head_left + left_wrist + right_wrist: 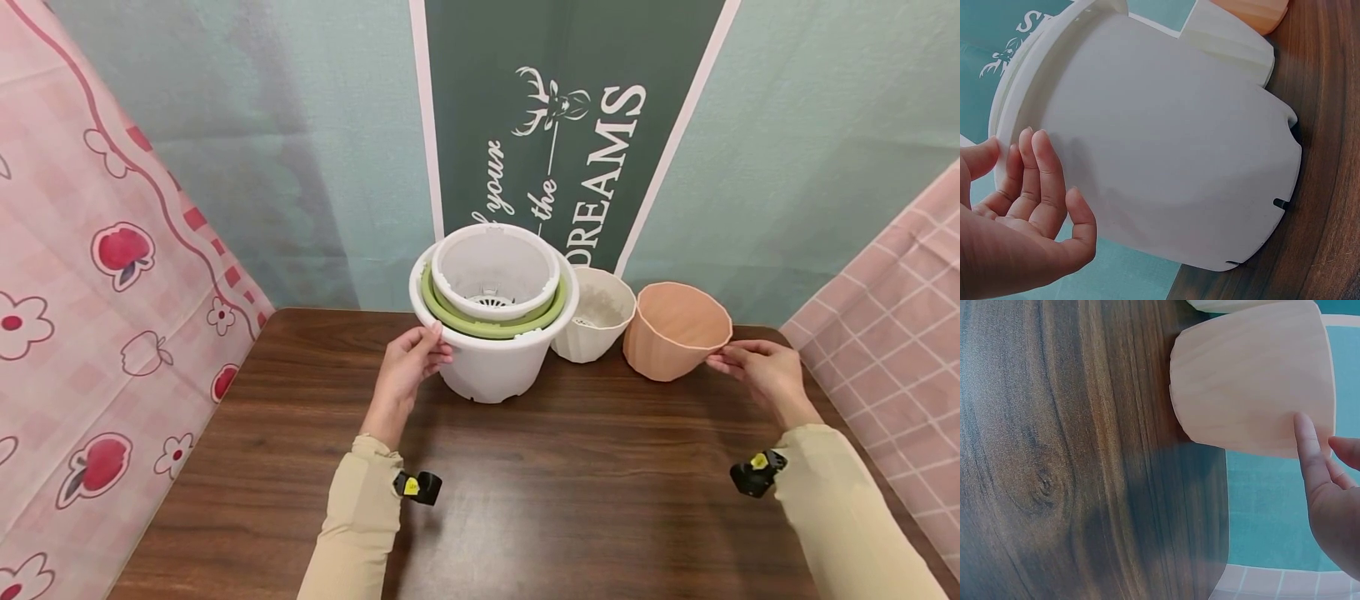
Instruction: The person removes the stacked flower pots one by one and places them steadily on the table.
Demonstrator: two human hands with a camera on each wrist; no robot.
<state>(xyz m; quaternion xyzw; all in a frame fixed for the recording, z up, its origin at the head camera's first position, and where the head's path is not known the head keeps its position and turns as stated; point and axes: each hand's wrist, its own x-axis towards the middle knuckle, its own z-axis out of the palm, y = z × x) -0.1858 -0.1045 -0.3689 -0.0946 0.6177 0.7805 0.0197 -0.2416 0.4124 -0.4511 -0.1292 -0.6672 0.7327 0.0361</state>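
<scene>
My left hand (pixel 406 367) is at the near left rim of a large white flowerpot (pixel 491 371), thumb on the rim's edge and fingers beneath it. Nested inside that pot are a green pot (pixel 491 328) and a smaller white pot (pixel 495 258) with a slotted bottom. At the right, my right hand (pixel 765 375) pinches the rim of a peach flowerpot (pixel 663 350) between thumb and fingers. The right wrist view shows a fingertip against the peach pot's side. A cream fluted pot (pixel 588 337), soiled inside, stands between the nested pots and the peach one.
All the pots stand along the back of a brown wooden table (pixel 570 492). Behind it hangs a green cloth (pixel 555 100) with a deer print and lettering. Pink patterned cloths hang at the left (pixel 112 333) and right (pixel 892 350).
</scene>
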